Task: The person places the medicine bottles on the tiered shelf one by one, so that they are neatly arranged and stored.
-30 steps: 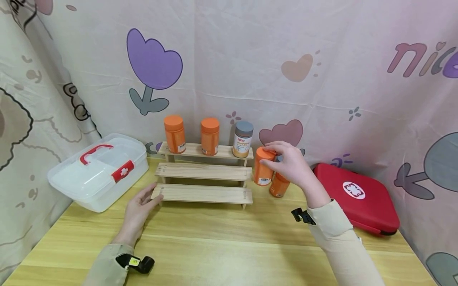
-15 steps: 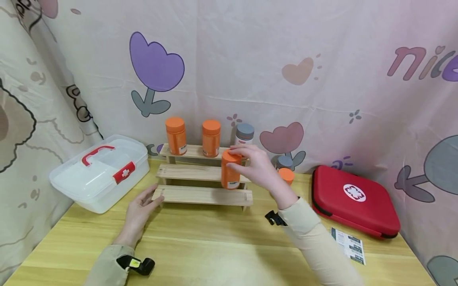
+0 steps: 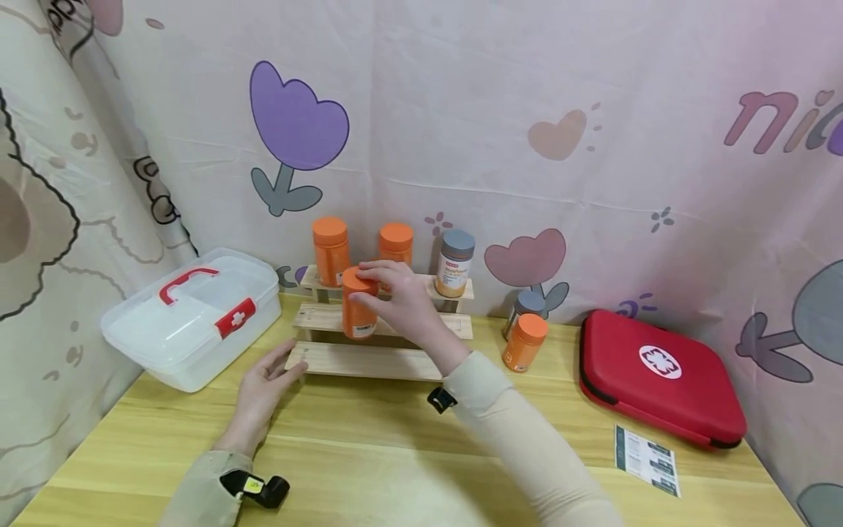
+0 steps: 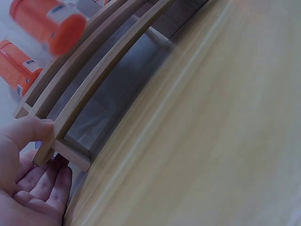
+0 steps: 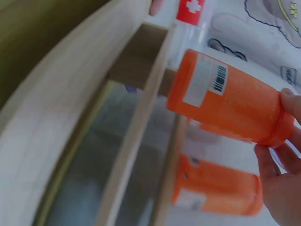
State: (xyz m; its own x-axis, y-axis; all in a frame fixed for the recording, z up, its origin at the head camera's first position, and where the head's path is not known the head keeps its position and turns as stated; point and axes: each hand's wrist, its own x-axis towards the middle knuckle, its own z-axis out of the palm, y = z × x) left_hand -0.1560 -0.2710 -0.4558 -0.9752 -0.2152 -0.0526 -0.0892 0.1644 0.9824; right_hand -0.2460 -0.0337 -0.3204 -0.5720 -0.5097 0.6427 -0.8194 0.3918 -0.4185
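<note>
Over the left part of the middle step of a wooden rack, my right grip pinches an orange bottle by its lid; it is roughly upright, and I cannot tell whether its base touches the wood. My left grip pinches the near step at its left end. Two more orange bottles and a grey-capped jar stand on the far step. To the right, a red case lies on the counter.

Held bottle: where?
Head view, left of centre: the bottle is in the right hand, by the middle shelf, in front of two rear orange bottles; contact unclear.
</note>
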